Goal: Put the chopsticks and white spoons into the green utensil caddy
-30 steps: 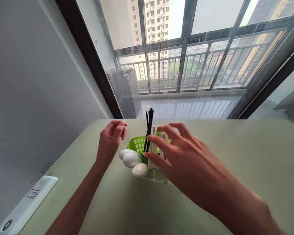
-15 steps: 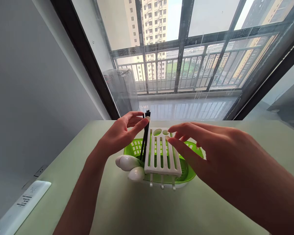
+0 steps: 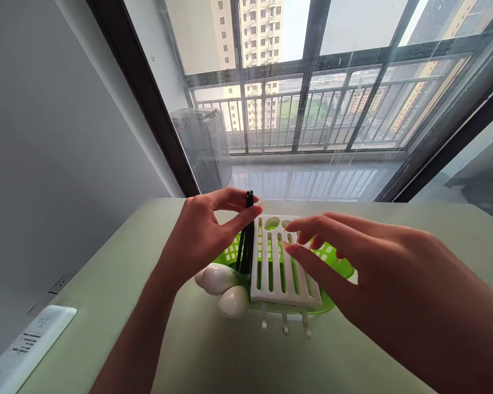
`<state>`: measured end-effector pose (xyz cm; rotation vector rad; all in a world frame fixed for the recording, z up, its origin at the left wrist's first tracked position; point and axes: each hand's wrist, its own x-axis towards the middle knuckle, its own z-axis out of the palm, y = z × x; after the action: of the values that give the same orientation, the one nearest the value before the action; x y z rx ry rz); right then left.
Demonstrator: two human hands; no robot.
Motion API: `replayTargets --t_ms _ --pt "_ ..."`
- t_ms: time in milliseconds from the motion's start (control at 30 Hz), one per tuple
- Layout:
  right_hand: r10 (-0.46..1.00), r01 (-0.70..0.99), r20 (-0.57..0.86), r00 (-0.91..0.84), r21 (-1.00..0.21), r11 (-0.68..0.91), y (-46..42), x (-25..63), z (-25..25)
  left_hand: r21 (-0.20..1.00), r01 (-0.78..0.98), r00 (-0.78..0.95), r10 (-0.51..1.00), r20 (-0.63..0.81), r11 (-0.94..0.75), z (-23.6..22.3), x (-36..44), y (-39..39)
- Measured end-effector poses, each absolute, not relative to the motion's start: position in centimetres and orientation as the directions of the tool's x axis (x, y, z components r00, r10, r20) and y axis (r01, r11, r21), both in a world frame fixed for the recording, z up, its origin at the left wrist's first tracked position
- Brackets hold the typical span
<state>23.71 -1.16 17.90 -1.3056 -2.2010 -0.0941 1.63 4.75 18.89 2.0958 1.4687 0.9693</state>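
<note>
Green plastic basket (image 3: 344, 267), on pale surface (image 3: 230, 355), between left hand (image 3: 205, 227) and right hand (image 3: 373, 251). White slotted rack (image 3: 276, 267), tilted over basket, with three small hooks (image 3: 285, 326) projecting beyond near edge. Black chopsticks (image 3: 248, 246), upright and slightly slanted, just beside left edge of rack, lower ends down at basket. White rounded pieces (image 3: 219, 280), clustered at left end of basket, bulging past rim toward left wrist.

Left hand: closed round upper part of chopsticks, thumb on near side, tips of chopsticks projecting just above. Right hand: thumb and forefinger narrowly parted at upper right of rack, palm well apart from surface; contact or grip on rack impossible to tell.

Far edge of surface: a short way beyond basket, with window (image 3: 332, 180) behind. Left edge: alongside grey wall (image 3: 45, 164), with white oblong device (image 3: 36, 342) at margin. Room for sideways movement: wide stretch of surface between device and left forearm, another beyond right hand. Toward viewer: broad strip of surface between forearms, in front of hooks.
</note>
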Motion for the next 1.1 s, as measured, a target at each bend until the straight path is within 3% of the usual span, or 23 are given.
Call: replayTargets --t_ms 167,567,733,933,1100 --pt "0.78 0.828 0.507 -0.368 -0.203 0.522 -1.3 23.7 17.8 0.647 0.665 0.193 0.923 0.332 -0.372 18.8 1.6 4.7" --pt "0.748 0.825 0.506 -0.429 -0.116 0.552 -1.6 23.3 17.5 0.757 0.583 0.063 0.945 0.32 -0.295 19.7 0.3 4.7" --pt "0.74 0.826 0.503 -0.448 -0.083 0.557 -1.7 23.3 17.3 0.832 0.476 -0.103 0.922 0.374 -0.285 20.8 -1.1 4.7" --pt "0.742 0.821 0.488 -0.459 -0.086 0.565 -1.6 22.9 16.9 0.807 0.213 -0.369 0.72 0.588 -0.55 21.4 -3.8 5.2" --pt "0.723 0.804 0.49 -0.487 -0.074 0.591 -1.6 22.8 16.7 0.818 0.216 -0.526 0.643 0.557 -0.532 22.5 -6.5 4.9"
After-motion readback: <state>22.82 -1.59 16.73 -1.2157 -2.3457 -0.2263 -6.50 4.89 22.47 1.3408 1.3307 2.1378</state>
